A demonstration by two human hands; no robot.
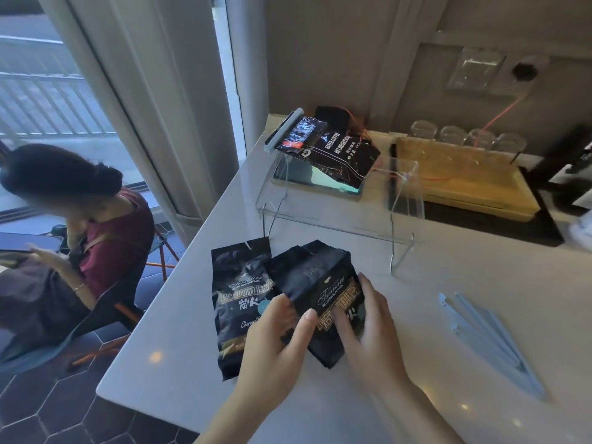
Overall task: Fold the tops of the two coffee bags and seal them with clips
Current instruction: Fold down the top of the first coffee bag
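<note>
Black foil: 2 coffee bags (pixel 243 302); both hands (pixel 275 341) grip the right bag (pixel 323 283), top seemingly folded. Crease firmly; clips (pixel 490 334) at 3 o'clock.

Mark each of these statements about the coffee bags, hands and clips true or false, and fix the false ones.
1. Both hands are on the right coffee bag. True.
2. The left coffee bag has a clip on its top. False: its torn top is open and unclipped.
3. The blue clips lie on the counter right of the bags. True.
4. The right hand holds a clip. False: it rests on the bag.
5. The left hand grips a glass. False: it holds the bag's edge.
</note>
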